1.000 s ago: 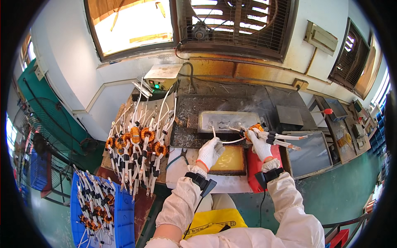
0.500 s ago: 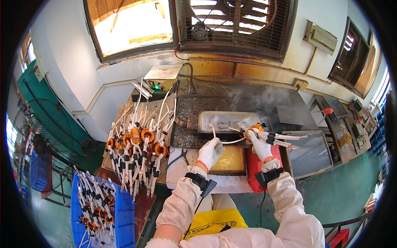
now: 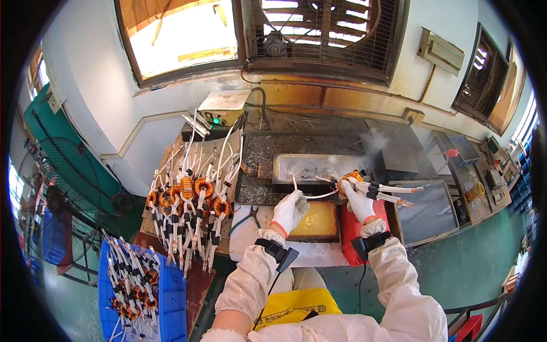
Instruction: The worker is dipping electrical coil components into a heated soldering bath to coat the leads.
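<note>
White knit gloves cover both my hands. In my right hand (image 3: pixel 359 203) is a toroidal coil (image 3: pixel 346 181) wound with orange copper wire, its thick white leads (image 3: pixel 393 188) with black sleeves sticking out to the right. My left hand (image 3: pixel 290 211) is closed on another white lead (image 3: pixel 322 195) that runs across to the coil. The tip of that lead stands up at the near edge of a rectangular metal trough (image 3: pixel 276 170) with a silvery, dross-streaked surface. The coil hangs over the trough's near right corner. My fingertips are partly hidden.
Finished-looking coils (image 3: pixel 188 194) are heaped on the bench at left; more fill a blue crate (image 3: pixel 174 296) below. A yellow-filled tray (image 3: pixel 336 235), pliers (image 3: pixel 245 219), a red container (image 3: pixel 373 231) and a grey-topped tray (image 3: pixel 424 214) lie close by. Smoke drifts right of the trough.
Both hands, the coil and its leads keep the same place. The smoke over the bench has thinned and shifted.
</note>
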`<action>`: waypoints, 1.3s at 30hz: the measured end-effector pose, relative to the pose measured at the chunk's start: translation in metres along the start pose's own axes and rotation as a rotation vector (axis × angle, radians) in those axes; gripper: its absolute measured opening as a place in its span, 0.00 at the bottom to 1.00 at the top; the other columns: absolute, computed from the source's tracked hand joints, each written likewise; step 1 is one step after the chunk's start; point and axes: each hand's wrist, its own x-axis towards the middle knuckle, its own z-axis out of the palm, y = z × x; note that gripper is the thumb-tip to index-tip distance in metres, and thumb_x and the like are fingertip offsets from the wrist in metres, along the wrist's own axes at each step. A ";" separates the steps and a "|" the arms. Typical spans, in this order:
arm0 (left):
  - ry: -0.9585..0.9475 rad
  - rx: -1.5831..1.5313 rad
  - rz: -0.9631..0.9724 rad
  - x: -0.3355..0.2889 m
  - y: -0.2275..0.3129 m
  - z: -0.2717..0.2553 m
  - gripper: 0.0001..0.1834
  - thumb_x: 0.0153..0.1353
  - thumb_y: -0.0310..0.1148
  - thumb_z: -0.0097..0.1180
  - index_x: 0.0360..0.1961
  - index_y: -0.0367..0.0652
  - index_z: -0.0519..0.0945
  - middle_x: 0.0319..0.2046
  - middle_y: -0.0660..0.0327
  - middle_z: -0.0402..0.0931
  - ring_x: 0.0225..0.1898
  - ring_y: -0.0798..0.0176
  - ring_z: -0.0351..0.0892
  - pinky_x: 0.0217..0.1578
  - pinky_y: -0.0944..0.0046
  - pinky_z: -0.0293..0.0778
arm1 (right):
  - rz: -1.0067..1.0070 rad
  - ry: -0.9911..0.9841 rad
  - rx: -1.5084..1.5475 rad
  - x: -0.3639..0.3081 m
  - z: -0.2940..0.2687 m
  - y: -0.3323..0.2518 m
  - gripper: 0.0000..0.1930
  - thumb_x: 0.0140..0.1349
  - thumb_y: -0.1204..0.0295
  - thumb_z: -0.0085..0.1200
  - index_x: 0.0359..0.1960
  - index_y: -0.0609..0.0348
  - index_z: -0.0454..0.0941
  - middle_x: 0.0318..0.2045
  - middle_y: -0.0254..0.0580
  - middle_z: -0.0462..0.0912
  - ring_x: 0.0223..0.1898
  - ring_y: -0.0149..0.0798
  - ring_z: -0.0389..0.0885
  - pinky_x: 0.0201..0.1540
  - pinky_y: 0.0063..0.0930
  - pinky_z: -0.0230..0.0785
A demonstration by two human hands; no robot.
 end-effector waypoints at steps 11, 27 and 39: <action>-0.007 -0.007 0.011 0.002 0.000 -0.005 0.05 0.57 0.32 0.56 0.33 0.43 0.75 0.26 0.61 0.74 0.28 0.63 0.75 0.32 0.61 0.77 | 0.035 -0.025 0.052 -0.002 0.000 -0.006 0.18 0.57 0.55 0.50 0.26 0.59 0.78 0.18 0.38 0.78 0.20 0.33 0.73 0.27 0.27 0.63; -0.006 0.001 0.004 0.005 -0.001 -0.006 0.06 0.58 0.32 0.55 0.34 0.43 0.75 0.27 0.60 0.74 0.28 0.62 0.75 0.31 0.61 0.77 | 0.048 -0.038 -0.045 0.003 0.003 0.006 0.21 0.57 0.49 0.45 0.27 0.54 0.78 0.20 0.41 0.77 0.24 0.39 0.74 0.30 0.33 0.61; 0.007 0.002 0.011 0.000 0.000 -0.004 0.06 0.57 0.31 0.55 0.34 0.42 0.75 0.27 0.60 0.74 0.27 0.63 0.75 0.30 0.62 0.77 | -0.004 -0.011 -0.042 -0.001 0.001 -0.006 0.19 0.57 0.53 0.48 0.25 0.57 0.77 0.19 0.41 0.77 0.21 0.36 0.73 0.28 0.30 0.62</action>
